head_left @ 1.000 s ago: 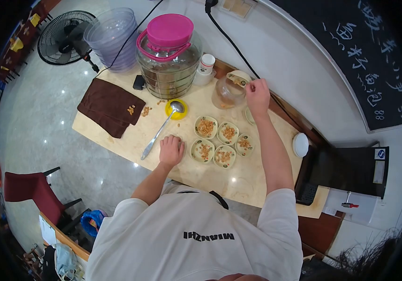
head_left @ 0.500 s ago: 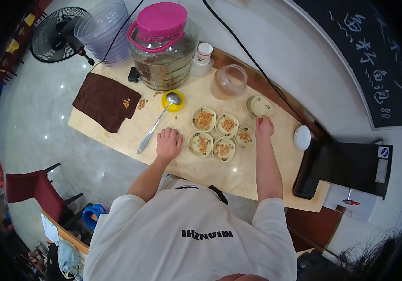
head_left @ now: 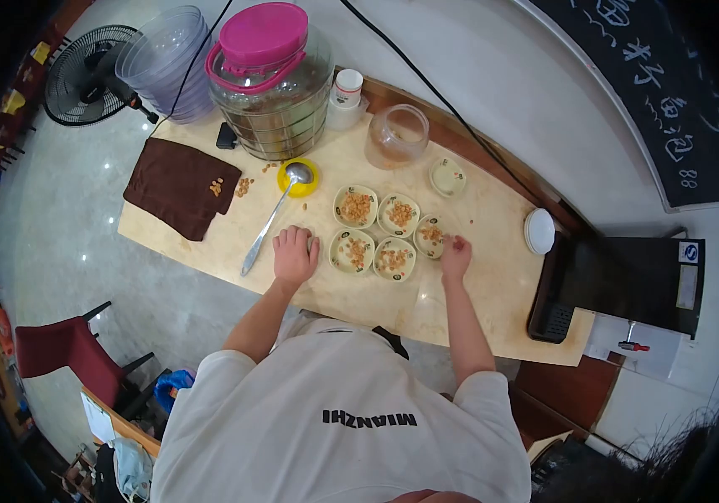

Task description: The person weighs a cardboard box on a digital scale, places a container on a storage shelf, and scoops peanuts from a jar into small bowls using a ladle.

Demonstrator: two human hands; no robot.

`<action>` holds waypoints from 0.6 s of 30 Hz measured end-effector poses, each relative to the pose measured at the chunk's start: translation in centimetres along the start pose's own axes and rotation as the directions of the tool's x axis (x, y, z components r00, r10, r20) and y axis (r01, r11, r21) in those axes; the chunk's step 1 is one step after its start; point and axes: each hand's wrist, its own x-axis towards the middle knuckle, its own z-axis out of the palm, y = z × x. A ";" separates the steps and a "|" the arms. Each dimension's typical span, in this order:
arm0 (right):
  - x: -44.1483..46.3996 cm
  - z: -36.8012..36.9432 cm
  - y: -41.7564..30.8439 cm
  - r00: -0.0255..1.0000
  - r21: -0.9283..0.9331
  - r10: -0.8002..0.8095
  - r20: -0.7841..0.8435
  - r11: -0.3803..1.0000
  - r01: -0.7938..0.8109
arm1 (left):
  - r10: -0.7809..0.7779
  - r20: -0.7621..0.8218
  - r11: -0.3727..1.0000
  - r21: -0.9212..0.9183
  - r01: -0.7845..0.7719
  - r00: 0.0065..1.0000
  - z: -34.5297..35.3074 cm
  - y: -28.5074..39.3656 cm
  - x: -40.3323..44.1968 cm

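My left hand lies flat on the table with fingers stretched out, between a metal spoon and the small patterned dishes. My right hand is beside the right-hand dish, its fingers curled together. What they hold, if anything, is too small to make out. Several dishes stand close together, among them an upper left dish and a lower middle dish. Each contains small orange-brown pieces. Farther back sits a dish without such pieces. The spoon's bowl rests on a yellow lid.
A large jar with a pink lid, a clear round jar and white containers line the back. Loose pieces lie on a brown cloth and beside it. White lids and a black appliance are at right.
My right hand has let go of the dish at the back, which now sits lined up over the one beneath. The hand has moved nearer, beside the right-hand dish. My left hand stays put.
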 end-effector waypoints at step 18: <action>3.3 0.1 -20.7 0.982 0.548 -0.136 0.128 0.835 0.044 | -0.011 0.026 1.000 -0.008 0.012 1.000 -0.2 0.1 -0.1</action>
